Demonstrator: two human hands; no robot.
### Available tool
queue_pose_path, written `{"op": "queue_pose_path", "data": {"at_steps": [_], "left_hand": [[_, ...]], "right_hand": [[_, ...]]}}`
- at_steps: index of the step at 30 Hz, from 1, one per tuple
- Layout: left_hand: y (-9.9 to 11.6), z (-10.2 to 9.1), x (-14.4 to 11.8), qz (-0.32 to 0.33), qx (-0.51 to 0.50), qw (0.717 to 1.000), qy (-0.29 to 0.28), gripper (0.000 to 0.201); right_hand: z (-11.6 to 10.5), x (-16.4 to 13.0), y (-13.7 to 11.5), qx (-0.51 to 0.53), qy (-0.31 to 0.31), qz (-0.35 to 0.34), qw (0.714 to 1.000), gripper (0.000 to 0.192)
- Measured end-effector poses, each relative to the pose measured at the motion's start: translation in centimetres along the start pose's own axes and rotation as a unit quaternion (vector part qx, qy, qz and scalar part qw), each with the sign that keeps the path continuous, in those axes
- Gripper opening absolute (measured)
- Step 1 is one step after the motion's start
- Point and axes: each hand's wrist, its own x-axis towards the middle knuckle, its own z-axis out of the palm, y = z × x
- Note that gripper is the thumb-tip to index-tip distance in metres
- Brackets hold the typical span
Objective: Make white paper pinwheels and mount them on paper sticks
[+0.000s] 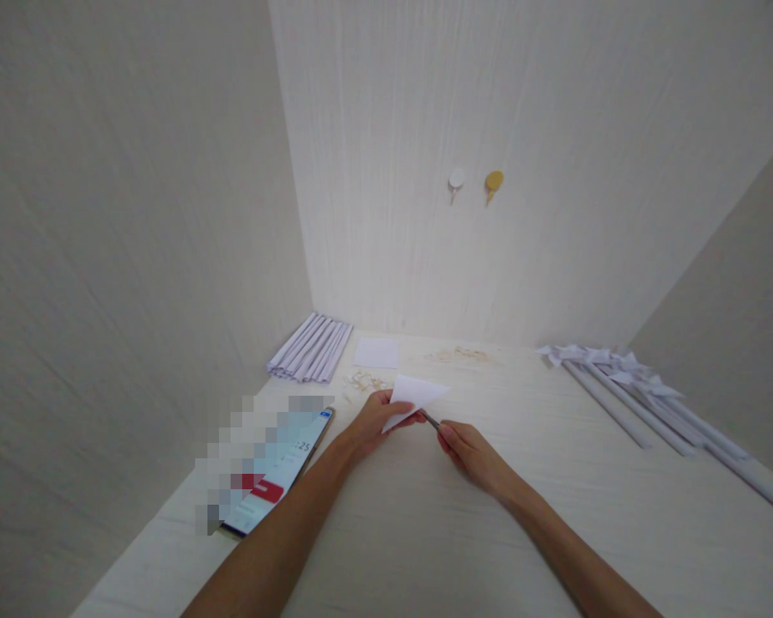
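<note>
My left hand (pixel 380 419) pinches a white paper triangle (pixel 417 391), its thumb on top and its point to the right. In my right hand (pixel 465 448) is a thin dark tool (pixel 430 420), gripped in closed fingers. The tool's tip is at the lower edge of the paper, close to my left fingertips; whether it touches the paper cannot be told. My right hand hides its rear end, so its exact kind does not show. Behind my left hand lies a flat white paper square (pixel 377 353).
Rolled paper sticks (pixel 311 348) are bundled at the back left. Several paper pinwheels on sticks (pixel 644 390) lie along the right. A lit phone (pixel 289 476) is beside my left forearm. White (pixel 456 178) and yellow hooks (pixel 494 181) hang on the back wall; small scraps (pixel 367 381) dot the table.
</note>
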Motion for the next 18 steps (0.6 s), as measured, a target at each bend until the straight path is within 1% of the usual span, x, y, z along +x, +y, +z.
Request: {"op": "queue_pose_path", "data": {"at_steps": [5,8,18], "left_hand": [[0.0,-0.11,0.01,-0.009,0.0,1.0,-0.002,0.019],[-0.07,-0.2,0.09,-0.003,0.004,1.0,-0.01,0.018],[-0.38,-0.45,0.3,0.003,0.016,1.0,-0.009,0.015]], "right_hand": [[0.0,-0.04,0.01,0.001,-0.002,-0.001,1.0,0.04],[-0.05,-0.08,-0.13,0.0,-0.004,0.001,1.0,0.04],[-0.05,-0.07,-0.12,-0.011,0.001,0.002,1.0,0.04]]}}
